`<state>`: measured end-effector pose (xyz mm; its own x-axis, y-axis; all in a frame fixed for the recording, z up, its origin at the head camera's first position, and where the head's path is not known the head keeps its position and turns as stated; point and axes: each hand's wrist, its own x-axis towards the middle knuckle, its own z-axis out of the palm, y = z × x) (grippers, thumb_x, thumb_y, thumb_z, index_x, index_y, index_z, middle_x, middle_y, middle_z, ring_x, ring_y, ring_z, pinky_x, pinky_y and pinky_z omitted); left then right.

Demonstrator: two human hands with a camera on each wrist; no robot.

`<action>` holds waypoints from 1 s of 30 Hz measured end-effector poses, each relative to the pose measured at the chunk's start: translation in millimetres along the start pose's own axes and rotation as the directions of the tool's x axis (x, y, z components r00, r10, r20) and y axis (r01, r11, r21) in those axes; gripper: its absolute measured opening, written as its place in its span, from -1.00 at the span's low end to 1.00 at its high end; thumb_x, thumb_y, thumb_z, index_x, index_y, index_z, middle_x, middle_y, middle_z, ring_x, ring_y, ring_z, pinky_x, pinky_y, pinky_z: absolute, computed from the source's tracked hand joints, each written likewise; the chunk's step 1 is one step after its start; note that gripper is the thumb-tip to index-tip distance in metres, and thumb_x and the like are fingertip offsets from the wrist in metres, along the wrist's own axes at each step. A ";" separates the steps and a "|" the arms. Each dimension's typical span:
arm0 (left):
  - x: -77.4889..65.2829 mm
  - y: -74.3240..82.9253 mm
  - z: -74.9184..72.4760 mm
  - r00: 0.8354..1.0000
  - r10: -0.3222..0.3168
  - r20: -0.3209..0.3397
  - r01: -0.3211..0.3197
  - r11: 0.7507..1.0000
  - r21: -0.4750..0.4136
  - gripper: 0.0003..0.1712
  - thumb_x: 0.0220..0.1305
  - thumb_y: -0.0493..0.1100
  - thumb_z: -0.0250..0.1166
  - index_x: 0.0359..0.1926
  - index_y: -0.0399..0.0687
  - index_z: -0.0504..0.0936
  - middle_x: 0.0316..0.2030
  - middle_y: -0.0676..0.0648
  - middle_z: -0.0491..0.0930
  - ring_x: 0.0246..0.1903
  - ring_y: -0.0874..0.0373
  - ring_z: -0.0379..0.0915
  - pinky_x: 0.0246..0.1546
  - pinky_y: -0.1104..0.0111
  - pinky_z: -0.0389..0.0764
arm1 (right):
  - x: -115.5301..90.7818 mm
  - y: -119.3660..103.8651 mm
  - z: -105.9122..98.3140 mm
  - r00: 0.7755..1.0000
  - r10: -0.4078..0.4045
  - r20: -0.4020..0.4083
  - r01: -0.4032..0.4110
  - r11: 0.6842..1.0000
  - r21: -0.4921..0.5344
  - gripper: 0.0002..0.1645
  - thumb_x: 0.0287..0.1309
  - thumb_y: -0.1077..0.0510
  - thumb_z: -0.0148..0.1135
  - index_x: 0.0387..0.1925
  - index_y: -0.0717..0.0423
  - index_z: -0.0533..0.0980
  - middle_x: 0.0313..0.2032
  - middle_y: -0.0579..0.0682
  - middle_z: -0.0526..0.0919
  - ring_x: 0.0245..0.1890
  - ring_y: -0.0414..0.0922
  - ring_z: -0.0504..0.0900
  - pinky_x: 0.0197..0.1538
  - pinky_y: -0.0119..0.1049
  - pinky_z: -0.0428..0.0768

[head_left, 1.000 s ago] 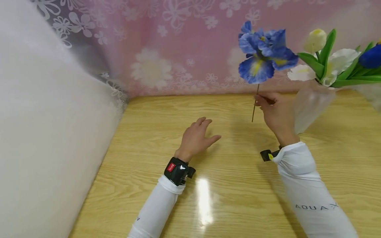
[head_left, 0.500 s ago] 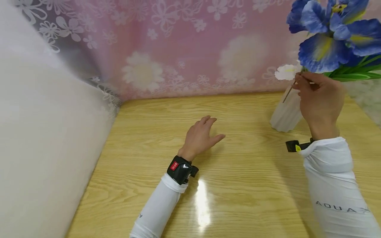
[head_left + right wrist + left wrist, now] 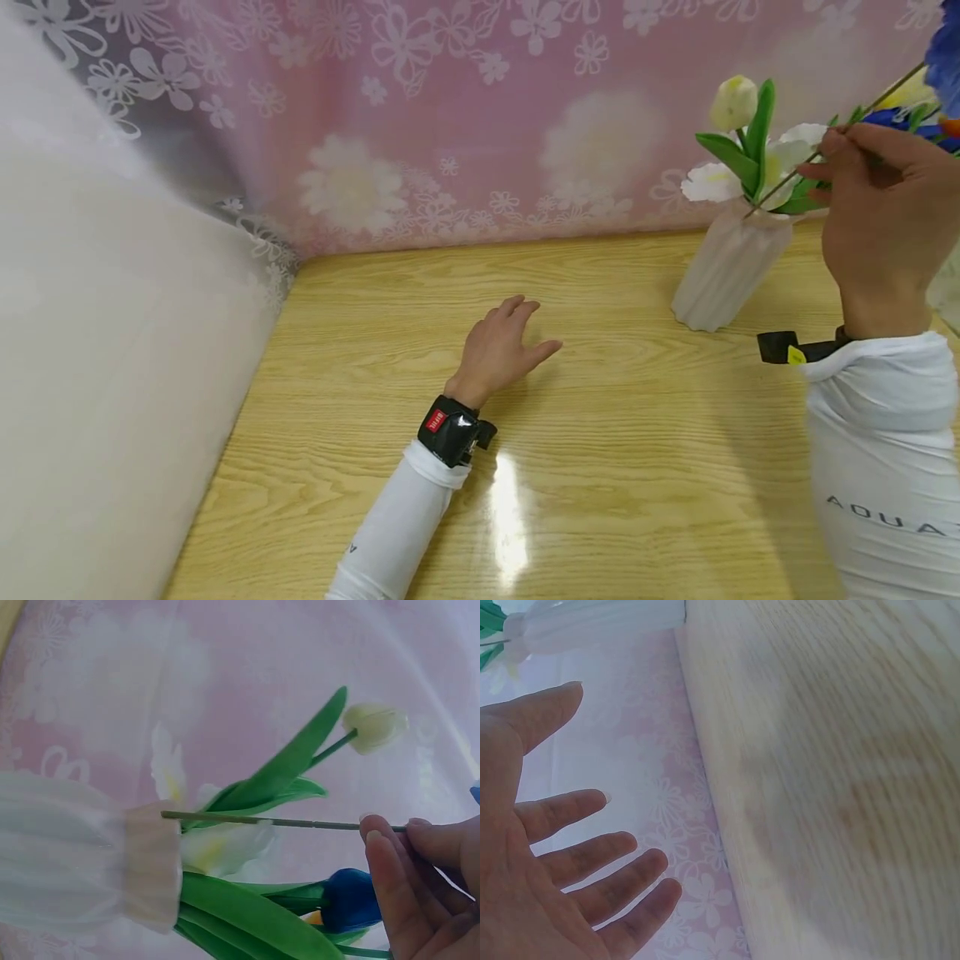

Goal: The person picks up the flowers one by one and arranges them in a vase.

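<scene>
My right hand (image 3: 888, 221) pinches the thin stem (image 3: 285, 823) of an artificial blue iris (image 3: 947, 71) between thumb and fingers. The bloom is cut off by the right edge of the head view. Slanting down, the stem has its free tip visible at the rim of a white ribbed vase (image 3: 723, 267), overlapping the rim from the camera's side. The vase holds a pale tulip (image 3: 735, 102), white petalled flowers, green leaves and a blue tulip (image 3: 352, 900). My left hand (image 3: 495, 354) hovers or rests over the table, fingers spread and holding nothing.
A wood-grain table (image 3: 600, 500) spreads beneath both hands. Behind it hangs a pink floral curtain (image 3: 465, 125), and a white wall-like surface (image 3: 112, 350) borders the left. Orange and blue blooms partly show behind my right hand.
My right hand has carried the iris rightward to the vase, tilting the stem so its lower tip meets the vase mouth. The left hand has hardly moved; the head view has shifted slightly.
</scene>
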<state>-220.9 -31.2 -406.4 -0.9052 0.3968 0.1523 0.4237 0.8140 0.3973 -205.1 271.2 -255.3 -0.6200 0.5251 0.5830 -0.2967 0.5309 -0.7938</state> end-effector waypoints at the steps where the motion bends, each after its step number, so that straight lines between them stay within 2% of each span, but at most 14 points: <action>1: 0.0 -0.1 -0.1 1.000 -0.001 -0.001 0.001 1.000 -0.002 -0.23 0.22 0.30 0.22 0.30 -0.03 0.40 0.31 -0.14 0.29 0.17 -0.06 0.35 0.04 0.10 0.46 | 1.1 -1.4 -0.4 1.000 -0.002 -0.004 0.002 1.000 0.008 -0.64 0.21 0.03 0.20 -0.05 0.12 0.65 -0.24 -0.19 0.65 -0.44 -0.47 0.60 -0.30 -0.64 0.49; 8: 1.2 -0.2 1.6 1.000 -0.003 0.012 0.003 1.000 -0.020 -0.25 0.21 0.30 0.22 0.28 -0.03 0.42 0.31 -0.13 0.29 0.18 -0.05 0.34 0.03 0.12 0.46 | 6.2 -5.7 -1.5 1.000 0.008 -0.027 -0.006 0.997 0.077 -0.75 0.24 0.12 0.23 -0.10 0.11 0.66 -0.26 -0.14 0.63 -0.42 -0.42 0.62 -0.22 -0.62 0.51; 14: 0.6 -1.1 2.0 1.000 -0.007 0.014 0.008 1.000 -0.012 -0.24 0.21 0.30 0.23 0.28 -0.04 0.42 0.31 -0.13 0.29 0.18 -0.05 0.34 0.04 0.12 0.46 | 6.6 -1.7 0.5 0.999 0.034 -0.022 -0.031 0.993 0.116 -0.74 0.21 0.17 0.23 -0.10 0.15 0.66 -0.24 -0.14 0.62 -0.43 -0.40 0.62 -0.18 -0.58 0.52; 19: 0.2 -1.9 2.8 1.000 -0.006 0.021 0.006 1.000 -0.026 -0.24 0.21 0.29 0.23 0.29 -0.03 0.41 0.31 -0.13 0.29 0.18 -0.05 0.34 0.05 0.12 0.45 | 2.4 4.0 2.8 0.999 0.038 0.000 -0.038 0.999 -0.012 -0.66 0.22 0.09 0.20 -0.02 0.12 0.64 -0.20 -0.12 0.67 -0.43 -0.46 0.58 -0.11 -0.54 0.52; 22: 0.4 -2.5 2.8 1.000 -0.001 0.016 0.001 1.000 -0.022 -0.24 0.22 0.30 0.22 0.29 -0.04 0.41 0.31 -0.14 0.29 0.18 -0.06 0.34 0.04 0.11 0.45 | 1.2 5.5 3.3 0.999 0.047 0.004 -0.046 0.990 -0.137 -0.60 0.23 -0.03 0.17 0.01 0.06 0.63 -0.16 -0.15 0.68 -0.45 -0.55 0.53 -0.09 -0.55 0.50; 24: 0.3 -2.9 2.4 1.000 -0.002 0.012 0.002 1.000 -0.019 -0.25 0.22 0.29 0.22 0.29 -0.04 0.41 0.31 -0.14 0.29 0.18 -0.06 0.34 0.04 0.11 0.45 | 2.5 5.6 3.3 0.998 0.063 0.004 -0.061 0.981 -0.185 -0.58 0.22 -0.08 0.18 0.01 0.03 0.63 -0.17 -0.18 0.69 -0.49 -0.61 0.49 -0.14 -0.59 0.47; 27: -0.1 -3.4 1.9 1.000 -0.008 0.016 0.009 1.000 -0.028 -0.25 0.22 0.29 0.22 0.30 -0.04 0.41 0.32 -0.14 0.28 0.19 -0.06 0.33 0.05 0.11 0.45 | 3.5 6.1 3.7 0.999 0.039 0.009 -0.035 0.958 -0.286 -0.54 0.23 -0.16 0.16 0.00 0.01 0.64 -0.21 -0.17 0.70 -0.57 -0.69 0.39 -0.28 -0.66 0.41; 30: -0.6 -3.8 2.1 1.000 -0.012 0.024 0.013 0.999 -0.037 -0.24 0.23 0.29 0.22 0.30 -0.04 0.40 0.32 -0.13 0.27 0.20 -0.05 0.32 0.04 0.12 0.45 | 3.6 6.1 3.7 1.000 0.021 0.023 -0.011 0.936 -0.351 -0.52 0.24 -0.20 0.15 -0.03 0.03 0.66 -0.42 -0.37 0.66 -0.63 -0.71 0.31 -0.43 -0.69 0.31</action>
<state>-221.9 -33.7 -409.8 -0.9092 0.3969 0.1258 0.4103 0.8027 0.4328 -211.8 273.8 -258.6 -0.6428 0.5205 0.5620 -0.0157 0.7246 -0.6890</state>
